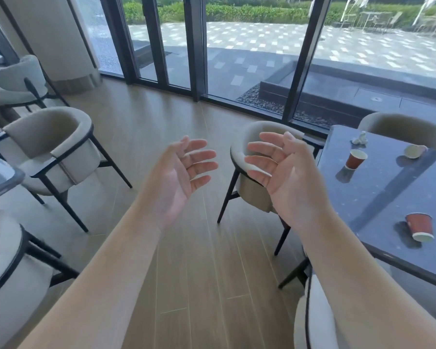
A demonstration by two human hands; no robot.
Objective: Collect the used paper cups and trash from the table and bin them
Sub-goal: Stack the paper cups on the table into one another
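A dark glossy table [378,197] stands at the right. On it an upright red paper cup [355,159] sits toward the far side. A second red paper cup [420,227] lies tipped over nearer me. A pale cup [413,151] lies on its side at the far right, and a crumpled white tissue [360,139] rests near the far edge. My left hand [186,172] and my right hand [280,170] are raised over the floor, palms facing each other, fingers spread and holding nothing. Both are left of the table and touch nothing.
A beige round-backed chair [249,177] stands between my hands and the table. Another chair back [312,316] is at the bottom right. Several more chairs [53,147] and a table edge [3,180] line the left. Glass doors [194,46] lie ahead across wooden floor.
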